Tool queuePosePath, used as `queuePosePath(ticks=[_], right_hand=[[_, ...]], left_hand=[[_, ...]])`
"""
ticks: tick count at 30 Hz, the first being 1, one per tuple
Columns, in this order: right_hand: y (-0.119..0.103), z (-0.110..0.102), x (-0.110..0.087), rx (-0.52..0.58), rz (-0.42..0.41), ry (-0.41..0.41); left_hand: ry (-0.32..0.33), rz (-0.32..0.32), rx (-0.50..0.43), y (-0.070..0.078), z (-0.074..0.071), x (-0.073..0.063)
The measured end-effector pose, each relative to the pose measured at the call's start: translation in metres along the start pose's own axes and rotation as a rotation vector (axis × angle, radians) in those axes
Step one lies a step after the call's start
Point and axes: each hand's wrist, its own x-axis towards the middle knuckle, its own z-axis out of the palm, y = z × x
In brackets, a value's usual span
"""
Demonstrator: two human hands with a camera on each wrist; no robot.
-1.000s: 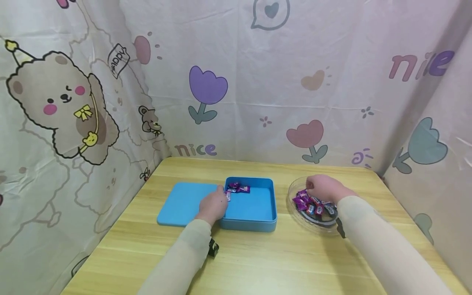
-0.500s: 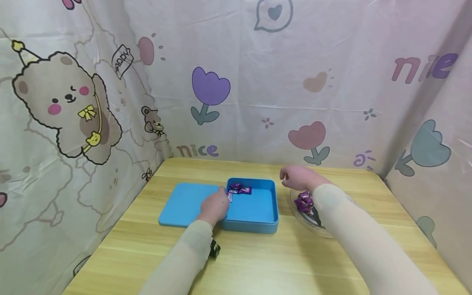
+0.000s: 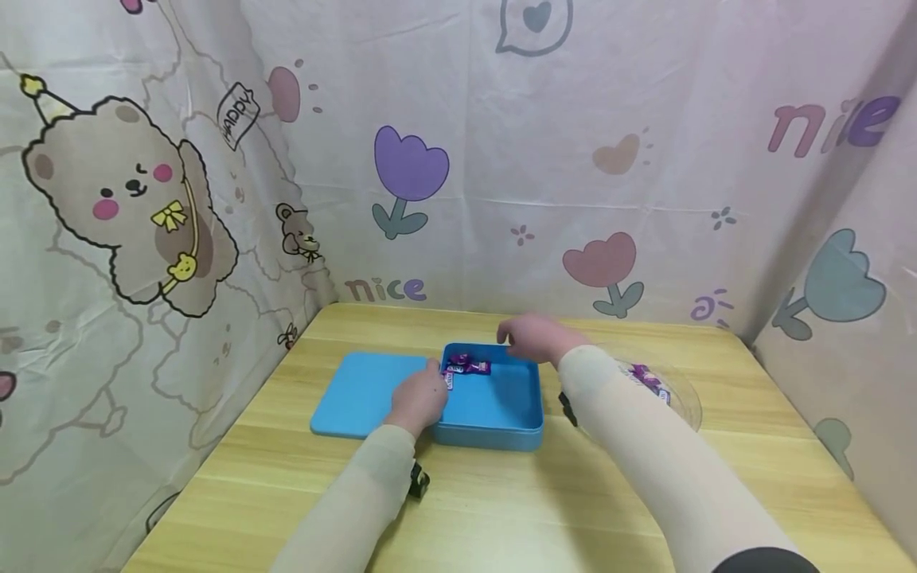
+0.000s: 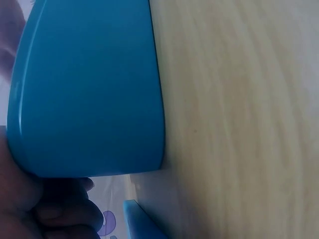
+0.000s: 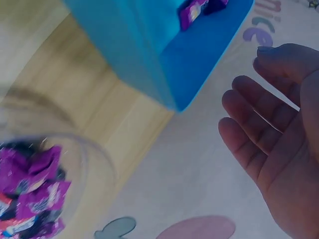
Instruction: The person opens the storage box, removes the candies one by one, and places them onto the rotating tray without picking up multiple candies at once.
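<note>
An open blue box (image 3: 490, 402) holds several purple-wrapped candies (image 3: 469, 366) in its far left corner. My left hand (image 3: 419, 398) grips the box's left wall, thumb at the rim and fingers curled outside, close up in the left wrist view. Over the box's far right corner is my right hand (image 3: 540, 338). In the right wrist view its thumb and index fingertips come close together while the other fingers bend loosely; I cannot tell whether anything is between them. A clear round bowl (image 3: 691, 398) of wrapped candies (image 5: 37, 169) stands right of the box, partly behind my right sleeve.
A flat blue lid (image 3: 361, 394) lies on the wooden table (image 3: 487, 509) left of the box, partly behind my left hand. Printed curtains (image 3: 487, 159) enclose the table at the back and both sides.
My right hand has risen from the candy bowl and moved left to the box's far right corner. The left hand stays at the box's left wall.
</note>
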Motion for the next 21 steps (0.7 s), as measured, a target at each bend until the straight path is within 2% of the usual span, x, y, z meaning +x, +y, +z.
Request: queuePosePath(ticks=[3,11,18,21], right_hand=[[-0.01,0.0,0.005,0.008,-0.002,-0.026],[-0.028,0.01,0.014,0.012,0.072,-0.099],[-0.035,0.025,0.036,-0.098,-0.006,-0.12],[-0.037,0.033,0.043,-0.104,-0.012,-0.12]], left_hand=[[0.007,0.011,-0.004,0.001,0.0,0.0],[-0.002,0.006,0.004,0.001,0.002,0.0],[-0.005,0.006,0.015,0.001,0.001,0.001],[0.002,0.01,0.022,-0.001,0.001,0.002]])
